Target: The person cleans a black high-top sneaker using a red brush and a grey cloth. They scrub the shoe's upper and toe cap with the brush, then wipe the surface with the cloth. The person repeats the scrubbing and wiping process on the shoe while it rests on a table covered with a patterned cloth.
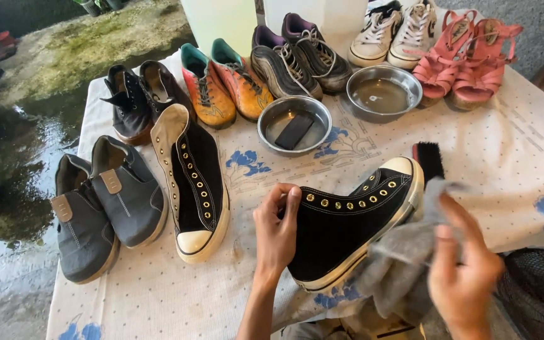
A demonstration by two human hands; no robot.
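Note:
My left hand (276,230) grips the ankle collar of a black high-top sneaker (347,220) with gold eyelets and a white toe cap, holding it on its side above the table. My right hand (464,271) is shut on a grey cloth (404,261) pressed against the sneaker's white sole edge. The matching black high-top (195,182) lies unlaced on the tablecloth to the left. A black shoe brush (429,160) lies just behind the held sneaker's toe.
A white floral tablecloth (158,289) covers the table. On it stand grey slip-ons (105,204), dark lace-ups (140,101), orange boots (225,82), striped trainers (297,60), white sneakers (395,31), pink sandals (464,63) and two steel bowls (294,126) (383,93). Wet ground lies left.

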